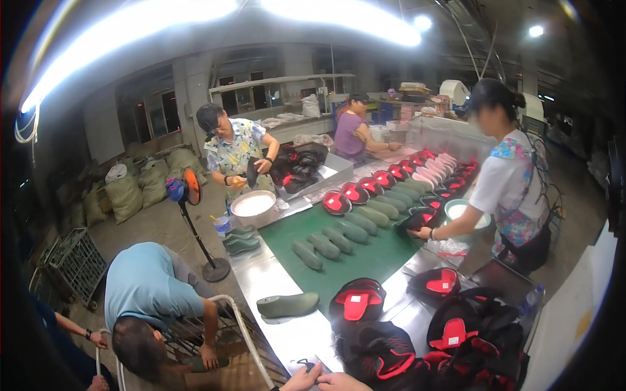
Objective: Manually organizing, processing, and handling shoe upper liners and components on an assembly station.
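Observation:
At the bottom edge my left hand [302,379] is closed, with its thumb and fingers pressed together. Close beside it, my right hand [342,382] is also closed, with its fingers curled. A thin black cord-like piece [304,362] shows just beyond my left fingertips; whether I grip it I cannot tell. Ahead of my hands, a dark green shoe last [287,305] lies on its side on the metal tabletop [301,335]. To the right are black shoe uppers with red linings [378,348], heaped near my right hand, and one upper [357,300] stands farther off.
A green conveyor belt [287,244] carries rows of lasts [338,237] and black-red uppers [336,202]. Co-workers stand along both sides; one person [153,287] bends over a wire cart [261,358] at left. A fan [195,221] and a white basin [253,204] stand beyond.

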`<state>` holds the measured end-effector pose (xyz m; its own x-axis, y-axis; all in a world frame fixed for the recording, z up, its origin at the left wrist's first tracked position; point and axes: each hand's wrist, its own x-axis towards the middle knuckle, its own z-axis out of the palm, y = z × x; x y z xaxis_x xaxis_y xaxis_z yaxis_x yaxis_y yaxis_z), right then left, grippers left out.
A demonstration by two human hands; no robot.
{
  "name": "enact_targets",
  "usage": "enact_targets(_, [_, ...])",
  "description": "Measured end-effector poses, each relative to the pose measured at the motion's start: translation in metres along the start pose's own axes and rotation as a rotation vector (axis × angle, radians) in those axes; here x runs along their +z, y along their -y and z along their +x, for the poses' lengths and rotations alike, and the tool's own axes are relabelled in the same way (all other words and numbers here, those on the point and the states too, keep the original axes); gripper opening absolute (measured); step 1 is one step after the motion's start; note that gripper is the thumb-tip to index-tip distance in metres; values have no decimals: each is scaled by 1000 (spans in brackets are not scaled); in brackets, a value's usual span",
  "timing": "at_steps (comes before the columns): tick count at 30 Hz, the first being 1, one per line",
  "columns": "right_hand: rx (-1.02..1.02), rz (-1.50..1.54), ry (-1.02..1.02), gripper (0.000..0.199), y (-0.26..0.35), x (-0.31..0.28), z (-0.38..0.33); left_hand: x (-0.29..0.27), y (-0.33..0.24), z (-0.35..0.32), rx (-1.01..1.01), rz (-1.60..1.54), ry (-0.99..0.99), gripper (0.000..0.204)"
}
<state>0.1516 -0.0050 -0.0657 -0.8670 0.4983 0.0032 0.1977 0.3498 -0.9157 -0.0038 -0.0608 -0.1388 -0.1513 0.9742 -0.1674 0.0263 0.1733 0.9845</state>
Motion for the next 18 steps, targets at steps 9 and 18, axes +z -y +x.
enact_targets(9, [78, -86, -161, 21, -1, 14, 5, 0, -50, -1, -239, -177, 215, 27])
enact_targets(18, [99, 212, -505, 20, 2, 4, 10, 4, -71, 10, -158, -316, 237, 25])
